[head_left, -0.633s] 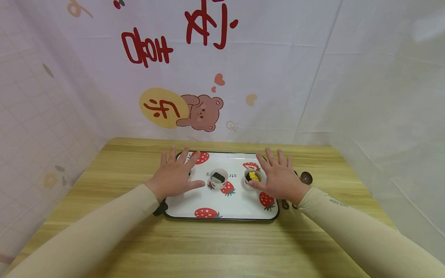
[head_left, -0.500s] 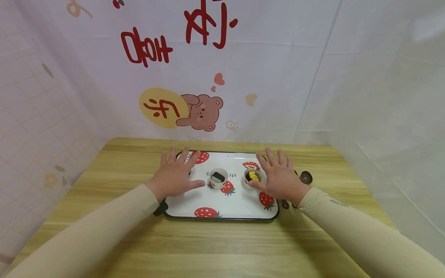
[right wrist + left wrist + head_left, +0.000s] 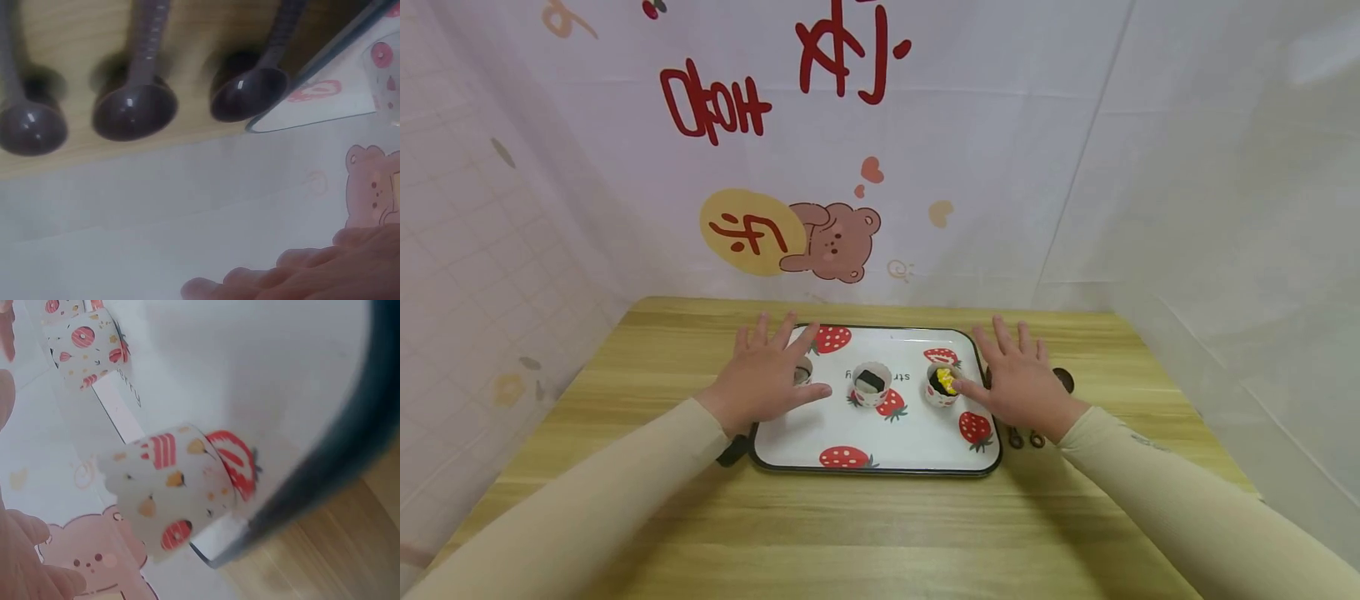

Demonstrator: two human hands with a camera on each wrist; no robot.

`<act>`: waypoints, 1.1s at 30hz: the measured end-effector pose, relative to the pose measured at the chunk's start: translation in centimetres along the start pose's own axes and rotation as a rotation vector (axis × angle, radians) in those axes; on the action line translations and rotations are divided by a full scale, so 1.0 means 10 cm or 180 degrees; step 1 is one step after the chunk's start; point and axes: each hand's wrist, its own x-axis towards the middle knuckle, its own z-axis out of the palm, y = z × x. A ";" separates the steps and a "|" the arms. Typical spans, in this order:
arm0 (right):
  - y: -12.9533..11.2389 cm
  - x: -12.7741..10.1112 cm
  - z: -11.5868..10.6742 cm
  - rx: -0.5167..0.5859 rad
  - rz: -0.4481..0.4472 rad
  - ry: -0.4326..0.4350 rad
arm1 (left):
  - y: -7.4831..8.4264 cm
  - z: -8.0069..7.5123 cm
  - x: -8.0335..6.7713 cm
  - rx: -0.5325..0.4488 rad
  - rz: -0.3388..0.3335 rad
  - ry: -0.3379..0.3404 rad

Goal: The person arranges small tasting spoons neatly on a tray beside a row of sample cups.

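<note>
My left hand [image 3: 758, 375] is spread, palm down, over the left side of a white strawberry-print tray [image 3: 895, 446]. It holds nothing. My right hand [image 3: 1021, 385] is spread likewise at the tray's right edge, its thumb tip overlapping the right paper cup [image 3: 936, 395] in the head view. That cup holds a black and yellow piece. A middle paper cup [image 3: 872, 399] contains a white piece with a black band. The left paper cup [image 3: 802, 372] is partly hidden behind my left hand; its printed wall [image 3: 172, 497] fills the left wrist view's centre.
Several dark brown spoons lie right of the tray, including one spoon [image 3: 136, 112] with a round bowl; my right arm partly covers them in the head view. A black object [image 3: 732, 451] sits at the tray's left edge. A printed cloth [image 3: 985, 167] hangs behind the wooden table [image 3: 880, 533].
My left hand has shifted left and my right hand right, so they are farther apart. More of the left and right cups now shows. The cups and tray have stayed put.
</note>
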 end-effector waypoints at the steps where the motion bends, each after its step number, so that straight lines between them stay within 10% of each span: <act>1: 0.02 0.00 0.00 -0.0004 0.0022 -0.0009 | -0.02 0.00 -0.01 -0.0015 -0.0009 0.0004; 33: 0.45 -0.12 0.02 0.0182 0.0129 0.0059 | -0.43 0.05 -0.07 -0.0236 -0.0229 -0.0059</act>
